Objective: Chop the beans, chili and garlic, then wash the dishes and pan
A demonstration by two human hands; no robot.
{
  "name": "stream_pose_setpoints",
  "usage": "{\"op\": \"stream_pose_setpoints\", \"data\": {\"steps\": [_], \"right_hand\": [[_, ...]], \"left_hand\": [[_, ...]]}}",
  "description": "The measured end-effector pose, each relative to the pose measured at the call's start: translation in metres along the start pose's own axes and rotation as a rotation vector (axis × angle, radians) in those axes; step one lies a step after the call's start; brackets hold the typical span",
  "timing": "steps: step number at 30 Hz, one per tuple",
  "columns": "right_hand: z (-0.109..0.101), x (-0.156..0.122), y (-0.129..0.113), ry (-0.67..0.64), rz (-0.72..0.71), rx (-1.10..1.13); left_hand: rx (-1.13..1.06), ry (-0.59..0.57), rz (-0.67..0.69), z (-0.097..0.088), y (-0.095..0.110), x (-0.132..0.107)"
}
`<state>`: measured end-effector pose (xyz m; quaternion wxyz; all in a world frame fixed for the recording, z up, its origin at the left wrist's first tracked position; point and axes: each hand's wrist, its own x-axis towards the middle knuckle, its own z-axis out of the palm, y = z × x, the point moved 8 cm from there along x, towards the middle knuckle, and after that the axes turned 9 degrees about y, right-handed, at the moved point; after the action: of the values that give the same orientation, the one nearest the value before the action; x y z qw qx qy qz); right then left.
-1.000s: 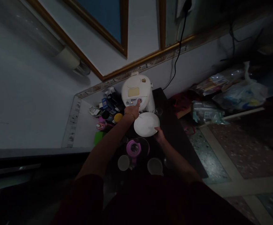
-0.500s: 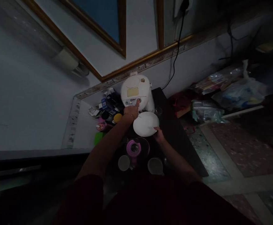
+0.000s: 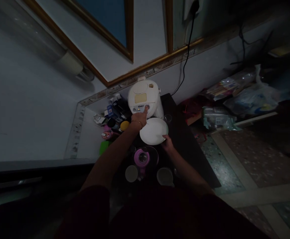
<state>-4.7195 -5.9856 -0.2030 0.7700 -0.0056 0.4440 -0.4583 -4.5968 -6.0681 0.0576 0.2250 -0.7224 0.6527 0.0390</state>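
Observation:
A white electric hot-water pot (image 3: 143, 94) with a control panel stands against the wall. The index finger of my left hand (image 3: 140, 117) is stretched out onto the round button at the right of the panel, its other fingers curled. Nothing shows in that hand. My right hand (image 3: 168, 142) grips the near right rim of a white bowl (image 3: 153, 131), thumb on top and fingers underneath. The bowl is held just in front of the pot, below its front edge. The inside of the bowl is too plain and dim to make out contents.
On the dark table (image 3: 202, 166) near me are a pink kettle (image 3: 142, 157) and two pale cups (image 3: 131, 173). A yellow lid (image 3: 124, 125), small boxes (image 3: 113, 113) and a green item (image 3: 104, 147) crowd the left. A black cord (image 3: 186, 59) hangs behind. Plastic bags (image 3: 253, 96) lie right.
The bowl has shifted slightly left and looks a little differently tilted in my right hand. My left finger stays on the pot's button.

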Motion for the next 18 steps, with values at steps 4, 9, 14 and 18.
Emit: {"op": "stream_pose_setpoints", "data": {"steps": [4, 9, 14, 18], "right_hand": [[-0.003, -0.002, 0.003, 0.060, 0.040, 0.025], [-0.002, -0.005, 0.004, 0.085, 0.046, 0.019], [0.000, -0.009, 0.002, 0.076, 0.049, 0.039], [0.004, -0.012, -0.001, 0.055, 0.028, 0.044]], "left_hand": [[-0.001, -0.016, -0.012, 0.001, -0.001, 0.000], [0.004, 0.003, -0.016, 0.000, -0.001, 0.000], [-0.010, 0.003, -0.018, 0.002, -0.002, 0.001], [-0.013, -0.006, -0.018, 0.003, -0.002, 0.002]]}}
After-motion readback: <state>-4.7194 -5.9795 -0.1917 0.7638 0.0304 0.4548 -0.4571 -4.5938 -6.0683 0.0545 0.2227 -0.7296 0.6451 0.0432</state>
